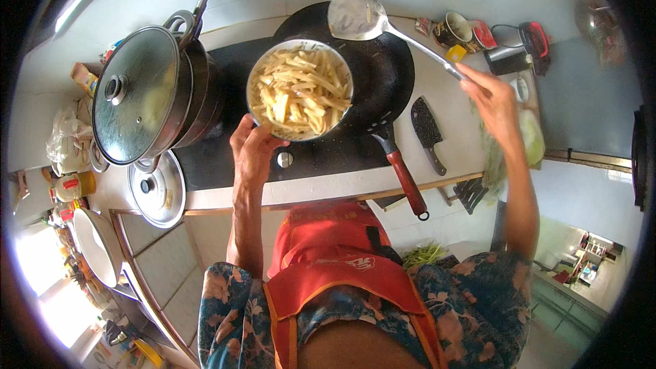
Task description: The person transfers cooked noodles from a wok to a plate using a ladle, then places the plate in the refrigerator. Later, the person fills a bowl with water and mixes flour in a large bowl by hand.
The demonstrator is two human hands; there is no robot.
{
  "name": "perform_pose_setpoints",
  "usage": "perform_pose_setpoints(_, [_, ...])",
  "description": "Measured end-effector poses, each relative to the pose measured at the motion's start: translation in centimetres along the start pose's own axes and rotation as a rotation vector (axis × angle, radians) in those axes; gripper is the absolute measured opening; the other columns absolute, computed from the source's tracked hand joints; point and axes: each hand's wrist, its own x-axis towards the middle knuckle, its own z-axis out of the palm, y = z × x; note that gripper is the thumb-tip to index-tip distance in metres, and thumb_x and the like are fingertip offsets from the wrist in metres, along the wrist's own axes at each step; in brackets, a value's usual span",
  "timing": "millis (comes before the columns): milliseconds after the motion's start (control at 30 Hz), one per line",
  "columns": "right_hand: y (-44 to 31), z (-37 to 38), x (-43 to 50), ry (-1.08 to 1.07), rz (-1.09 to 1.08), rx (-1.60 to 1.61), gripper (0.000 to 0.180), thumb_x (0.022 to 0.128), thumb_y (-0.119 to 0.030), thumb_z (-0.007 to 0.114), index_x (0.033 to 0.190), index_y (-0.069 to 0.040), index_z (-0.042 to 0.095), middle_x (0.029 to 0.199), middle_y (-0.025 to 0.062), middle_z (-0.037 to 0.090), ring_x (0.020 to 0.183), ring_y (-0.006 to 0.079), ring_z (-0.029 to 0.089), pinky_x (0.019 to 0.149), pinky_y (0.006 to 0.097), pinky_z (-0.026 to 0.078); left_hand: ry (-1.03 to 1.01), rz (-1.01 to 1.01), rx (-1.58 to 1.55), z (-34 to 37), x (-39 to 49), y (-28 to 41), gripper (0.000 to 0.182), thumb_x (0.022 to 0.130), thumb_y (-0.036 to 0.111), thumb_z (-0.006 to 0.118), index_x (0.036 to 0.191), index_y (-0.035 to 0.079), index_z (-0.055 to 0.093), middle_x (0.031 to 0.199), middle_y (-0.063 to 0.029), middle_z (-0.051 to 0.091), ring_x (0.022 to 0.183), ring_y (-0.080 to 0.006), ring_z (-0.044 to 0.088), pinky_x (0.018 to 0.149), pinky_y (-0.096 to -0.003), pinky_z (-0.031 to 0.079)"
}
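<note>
My left hand [256,142] grips the near rim of a white bowl [249,93]. Pale cooked strips [302,89], perhaps potato, are heaped in it. The bowl is held above the left part of a black wok [392,72], hiding some of it. In my right hand [489,100] is the handle of a metal wok spatula [359,14]. Its wet blade is raised over the wok's far edge, apart from the bowl. The wok's red wooden handle [407,182] points towards me past the counter edge.
A large lidded pot [138,97] stands left on the black cooktop [205,164]. A metal lid [159,192] lies before it. Right of the wok lies a cleaver [426,125] with a dark blade. Paper cups [457,28] and a pale green vegetable [531,138] are further right.
</note>
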Motion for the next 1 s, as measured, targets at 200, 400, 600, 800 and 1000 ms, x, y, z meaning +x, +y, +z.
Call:
perform_pose_setpoints(200, [2.5, 3.3, 6.9, -0.007, -0.344, -0.487, 0.029, 0.088, -0.016, 0.063, 0.116, -0.019, 0.067, 0.085, 0.0157, 0.063, 0.072, 0.0314, 0.058, 0.066, 0.0391, 0.047, 0.003, 0.030, 0.098, -3.3, -3.6, 1.2, 0.033, 0.089, 0.011, 0.051, 0.118, -0.004, 0.053, 0.104, -0.0147, 0.065, 0.087, -0.0204, 0.067, 0.071, -0.0331, 0.059])
perform_pose_setpoints(400, [-1.8, 6.0, 12.5, 0.028, -0.712, -0.554, 0.027, 0.082, -0.018, 0.067, 0.109, -0.017, 0.068, 0.076, 0.0119, 0.060, 0.072, 0.0321, 0.061, 0.063, 0.0437, 0.048, 0.191, 0.050, 0.026, -4.7, -7.3, 2.0, 0.037, 0.085, 0.009, 0.055, 0.119, -0.005, 0.050, 0.107, -0.0180, 0.064, 0.085, -0.0240, 0.068, 0.064, -0.0327, 0.060])
perform_pose_setpoints(600, [-4.8, 5.9, 12.0, -0.026, -1.057, -0.591, 0.035, 0.080, -0.018, 0.069, 0.115, -0.020, 0.067, 0.068, 0.0082, 0.051, 0.062, 0.0248, 0.054, 0.057, 0.0386, 0.045, 0.249, 0.065, 0.019, -5.5, -9.2, 2.7, 0.039, 0.086, 0.009, 0.056, 0.122, -0.005, 0.048, 0.110, -0.0179, 0.062, 0.087, -0.0233, 0.067, 0.064, -0.0325, 0.060])
perform_pose_setpoints(800, [-6.0, 3.8, 14.8, -0.068, -0.804, -0.920, 0.014, 0.084, -0.019, 0.061, 0.093, -0.011, 0.069, 0.070, 0.0158, 0.063, 0.069, 0.0355, 0.063, 0.060, 0.0460, 0.050, 0.271, 0.078, -0.027, -6.0, -9.7, 2.4, 0.040, 0.086, 0.006, 0.055, 0.123, -0.005, 0.048, 0.112, -0.0177, 0.062, 0.089, -0.0245, 0.067, 0.064, -0.0338, 0.060])
perform_pose_setpoints(1000, [-5.2, 5.0, 15.0, -0.246, -0.920, -0.716, 0.019, 0.088, -0.023, 0.057, 0.100, -0.013, 0.067, 0.072, 0.0149, 0.062, 0.071, 0.0368, 0.060, 0.064, 0.0462, 0.047, 0.265, 0.056, -0.023, -6.4, -9.9, 2.4, 0.040, 0.086, 0.005, 0.055, 0.124, -0.006, 0.047, 0.114, -0.0179, 0.061, 0.090, -0.0248, 0.066, 0.066, -0.0355, 0.061])
